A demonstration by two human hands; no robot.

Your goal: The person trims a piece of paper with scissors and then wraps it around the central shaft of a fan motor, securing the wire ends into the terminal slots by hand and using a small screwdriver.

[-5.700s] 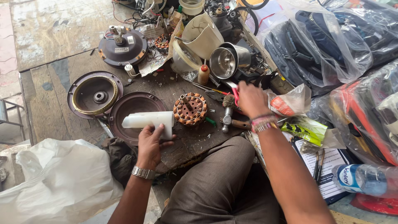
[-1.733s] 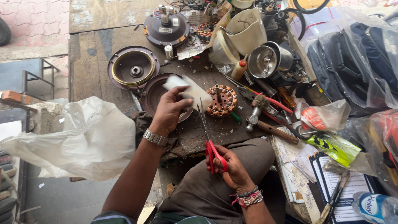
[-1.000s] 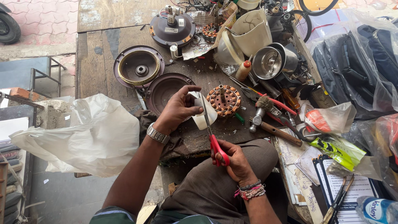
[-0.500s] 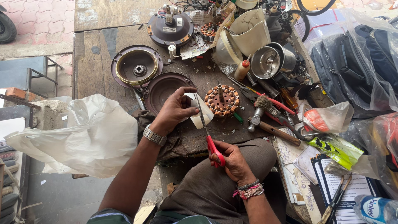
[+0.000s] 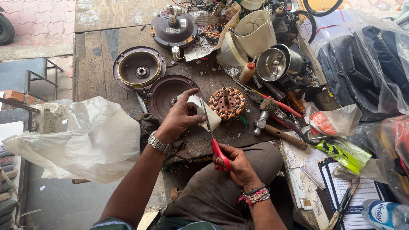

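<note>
**Scissors Meet White Sheet at a Cluttered Workbench**

Over the lap, above the near edge of a scarred wooden bench, the left hand pinches a stiff white sheet, thumb on the near face and fingers spread behind it. The sheet is thin, flat and angular, with one pointed corner hanging down. The right hand is closed through the red plastic loops of a pair of scissors, whose slim steel blades run upward and meet the sheet's edge. A metal link watch circles the left wrist, which is cocked back; woven thread bands ring the right wrist, and both forearms angle inward.

Just beyond the left hand's fingers lies a round, dished brown motor cover. Just beyond the sheet stands a stator, a ring of coppery windings around a short shaft. Right of it, a worn hammer with a wooden handle lies near red-handled pliers.

Left of the left forearm slumps a crumpled, translucent white plastic bag. Right of the right arm lie a glossy yellow-green packet and printed paper forms, with a clear bottle bearing a blue label at the near right corner.
</note>
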